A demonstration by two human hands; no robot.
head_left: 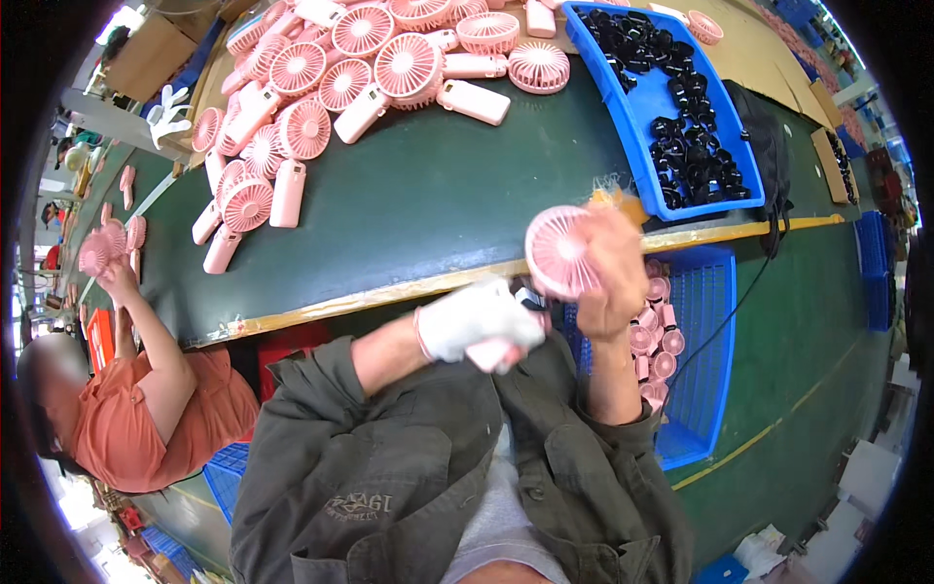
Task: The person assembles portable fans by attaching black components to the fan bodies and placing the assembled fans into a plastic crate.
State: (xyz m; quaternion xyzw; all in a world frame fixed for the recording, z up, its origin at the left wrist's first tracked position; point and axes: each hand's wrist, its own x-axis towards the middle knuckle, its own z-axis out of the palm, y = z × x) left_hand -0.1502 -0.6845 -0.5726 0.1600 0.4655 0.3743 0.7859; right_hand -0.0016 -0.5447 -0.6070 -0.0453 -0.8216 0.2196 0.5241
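Right hand (615, 268) pinches a round pink plastic fan (560, 255), likely light, best held by its rim; white-gloved left hand (479, 321) clasps a pink part (491, 354).

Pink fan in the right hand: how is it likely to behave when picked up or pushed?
The pink fan is probably stiff: its ribbed head looks evenly round in the right hand. The thin ribs might crack under a hard knock. Pushed flat, it would likely slide rather than roll, if its handle matches those on the piled fans.
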